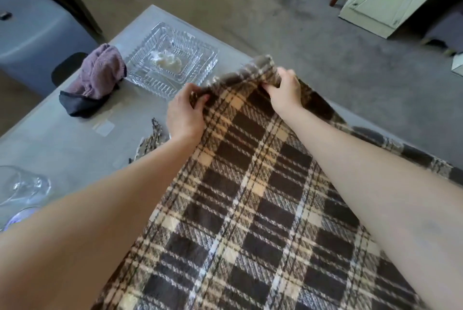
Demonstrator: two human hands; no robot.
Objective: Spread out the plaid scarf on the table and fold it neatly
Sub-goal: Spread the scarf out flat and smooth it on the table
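Brown-and-cream woven fabric, the plaid scarf [250, 197] lies lengthwise on the grey desk [62, 139], running away from the person. It appears soft, light and limp, so it is best controlled at the corners. At its far edge, the left hand [185, 111] and right hand [285, 91] each pinch the raised cloth. Beyond stands a glass dish [172, 59].

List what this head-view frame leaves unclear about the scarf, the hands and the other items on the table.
- Plaid scarf: its near end is cut off by the bottom edge; the part under both forearms is hidden.
- Left hand and right hand: fingertips are tucked into the far edge, so each grip's depth is hidden.
- Glass: cut off by the left edge.
- White lump in the glass dish: too blurred to identify.
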